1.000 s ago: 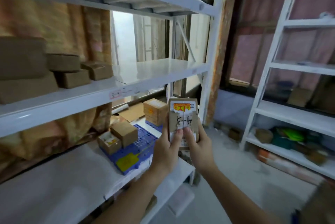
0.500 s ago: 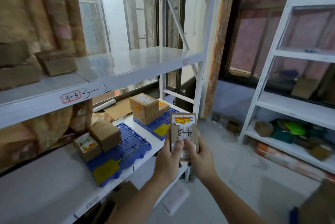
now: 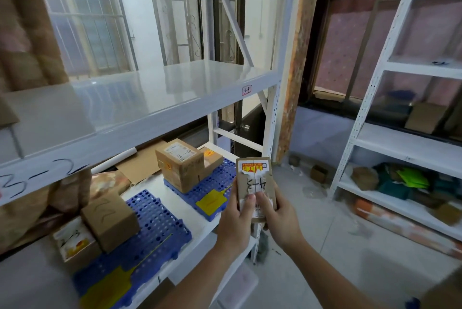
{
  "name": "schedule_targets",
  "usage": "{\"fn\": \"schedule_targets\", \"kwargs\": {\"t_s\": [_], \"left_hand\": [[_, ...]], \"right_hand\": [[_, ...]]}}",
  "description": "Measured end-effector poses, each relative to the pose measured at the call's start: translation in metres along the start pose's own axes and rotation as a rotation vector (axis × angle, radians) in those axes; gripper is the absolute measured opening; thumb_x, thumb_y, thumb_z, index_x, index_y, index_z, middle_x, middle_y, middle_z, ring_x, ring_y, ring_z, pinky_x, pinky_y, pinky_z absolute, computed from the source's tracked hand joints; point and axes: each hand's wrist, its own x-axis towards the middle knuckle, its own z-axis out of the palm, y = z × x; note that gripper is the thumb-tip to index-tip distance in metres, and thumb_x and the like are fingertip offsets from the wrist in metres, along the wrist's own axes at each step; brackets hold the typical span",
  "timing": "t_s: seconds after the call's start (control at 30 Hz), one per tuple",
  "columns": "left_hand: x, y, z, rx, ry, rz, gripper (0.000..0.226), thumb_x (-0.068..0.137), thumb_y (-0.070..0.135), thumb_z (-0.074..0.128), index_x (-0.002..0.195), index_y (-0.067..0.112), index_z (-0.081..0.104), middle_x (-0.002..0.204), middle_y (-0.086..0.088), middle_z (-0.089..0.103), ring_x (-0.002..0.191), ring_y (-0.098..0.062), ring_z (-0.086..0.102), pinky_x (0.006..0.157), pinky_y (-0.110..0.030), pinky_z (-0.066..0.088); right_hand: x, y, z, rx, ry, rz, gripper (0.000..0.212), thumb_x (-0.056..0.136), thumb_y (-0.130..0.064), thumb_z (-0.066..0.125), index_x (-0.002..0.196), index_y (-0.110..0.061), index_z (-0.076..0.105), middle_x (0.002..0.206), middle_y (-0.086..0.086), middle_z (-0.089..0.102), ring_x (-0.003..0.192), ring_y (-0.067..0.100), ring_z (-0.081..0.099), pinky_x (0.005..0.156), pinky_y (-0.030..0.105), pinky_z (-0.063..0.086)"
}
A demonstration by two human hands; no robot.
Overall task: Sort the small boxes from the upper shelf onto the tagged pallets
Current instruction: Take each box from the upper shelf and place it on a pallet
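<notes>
Two hands, left hand [image 3: 236, 223] and right hand [image 3: 280, 218], pinched one small box [image 3: 255, 183] upright, just beside the blue pallet [image 3: 212, 191] bearing stacked boxes [image 3: 182, 166].

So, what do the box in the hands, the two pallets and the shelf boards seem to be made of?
The held box looks like plain brown cardboard, matte, with a torn paper label. The near pallet and far pallet look like moulded blue plastic: a uniform colour and a regular grid of holes. The shelf board is probably white-painted metal; it is glossy and reflects the window, though the core cannot be seen.
</notes>
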Motion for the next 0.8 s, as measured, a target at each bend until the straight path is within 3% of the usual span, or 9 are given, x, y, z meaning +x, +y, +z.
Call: {"fn": "schedule_targets", "kwargs": {"t_s": [0.17, 0.3, 0.4, 0.5, 0.67, 0.73, 0.8], "left_hand": [[0.049, -0.021, 0.040, 0.029, 0.047, -0.037, 0.069, 0.087, 0.080, 0.042, 0.152, 0.060, 0.027, 0.140, 0.018, 0.061, 0.118, -0.014, 0.067, 0.093, -0.050, 0.060], [0.090, -0.026, 0.075, -0.015, 0.144, -0.056, 0.070, 0.088, 0.077, 0.044, 0.153, 0.052, 0.035, 0.139, 0.030, 0.056, 0.119, 0.010, 0.059, 0.102, -0.038, 0.056], [0.118, -0.033, 0.095, -0.026, 0.226, -0.130, 0.060, 0.087, 0.081, 0.047, 0.143, 0.061, 0.040, 0.132, 0.021, 0.066, 0.114, -0.006, 0.068, 0.096, -0.051, 0.058], [0.142, -0.045, 0.105, 0.024, 0.291, -0.166, 0.061, 0.088, 0.084, 0.044, 0.145, 0.064, 0.035, 0.125, 0.012, 0.071, 0.099, -0.023, 0.074, 0.084, -0.060, 0.060], [0.168, -0.045, 0.098, 0.056, 0.432, -0.205, 0.046, 0.100, 0.066, 0.044, 0.145, 0.059, 0.037, 0.099, 0.008, 0.075, 0.063, -0.014, 0.068, 0.059, -0.036, 0.057], [0.181, -0.051, 0.092, 0.034, 0.456, -0.194, 0.043, 0.102, 0.062, 0.045, 0.143, 0.068, 0.031, 0.107, 0.010, 0.074, 0.064, -0.010, 0.067, 0.061, -0.035, 0.056], [0.194, -0.059, 0.088, 0.006, 0.472, -0.224, 0.038, 0.102, 0.062, 0.046, 0.132, 0.078, 0.029, 0.114, 0.012, 0.073, 0.071, -0.013, 0.069, 0.061, -0.034, 0.057]], "right_hand": [[0.059, 0.029, -0.026, -0.023, -0.041, 0.026, 0.026, 0.104, -0.030, 0.058, 0.127, -0.041, 0.061, 0.092, -0.014, 0.078, 0.074, 0.009, 0.074, 0.055, 0.016, 0.051], [0.118, 0.049, -0.053, -0.085, -0.153, 0.024, 0.034, 0.103, -0.037, 0.057, 0.137, -0.036, 0.058, 0.095, -0.018, 0.078, 0.080, 0.007, 0.076, 0.060, 0.017, 0.053], [0.160, 0.059, -0.066, -0.128, -0.248, 0.003, 0.033, 0.103, -0.040, 0.057, 0.136, -0.036, 0.060, 0.095, -0.022, 0.077, 0.082, 0.004, 0.075, 0.068, 0.021, 0.057], [0.193, 0.067, -0.068, -0.142, -0.337, -0.024, 0.030, 0.102, -0.042, 0.057, 0.132, -0.041, 0.060, 0.091, -0.031, 0.074, 0.080, -0.003, 0.073, 0.064, 0.011, 0.051], [0.235, 0.080, -0.049, -0.114, -0.455, -0.037, 0.029, 0.103, -0.042, 0.056, 0.132, -0.042, 0.059, 0.104, -0.023, 0.075, 0.094, -0.013, 0.067, 0.072, 0.004, 0.048], [0.254, 0.091, -0.037, -0.127, -0.485, -0.048, 0.029, 0.102, -0.048, 0.055, 0.131, -0.045, 0.058, 0.110, -0.021, 0.074, 0.100, -0.010, 0.067, 0.080, 0.008, 0.051], [0.273, 0.104, -0.025, -0.118, -0.531, -0.022, 0.033, 0.100, -0.055, 0.054, 0.131, -0.044, 0.060, 0.110, -0.017, 0.075, 0.101, 0.000, 0.071, 0.086, 0.021, 0.058]]}}
